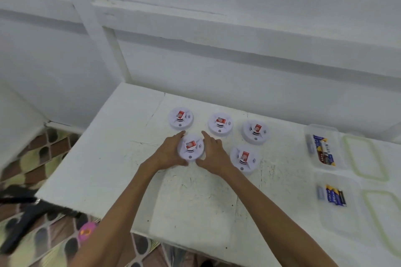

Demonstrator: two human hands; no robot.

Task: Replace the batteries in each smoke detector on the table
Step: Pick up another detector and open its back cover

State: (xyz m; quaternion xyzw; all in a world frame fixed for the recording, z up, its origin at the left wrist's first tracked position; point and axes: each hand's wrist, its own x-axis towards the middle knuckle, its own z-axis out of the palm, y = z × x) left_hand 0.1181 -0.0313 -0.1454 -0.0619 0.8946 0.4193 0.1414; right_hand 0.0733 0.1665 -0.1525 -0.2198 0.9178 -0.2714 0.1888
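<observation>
You've got a white table (195, 201) by the wall. Far tub (321, 130) and near tub (338, 219) sit on the right w/ batteries (323, 151) inside. Your left hand (171, 151) and right hand (213, 154) clasp the front-left detector (191, 147) by its rim, on the table. 4 other detectors (220, 124) sit close behind and to the right.
</observation>
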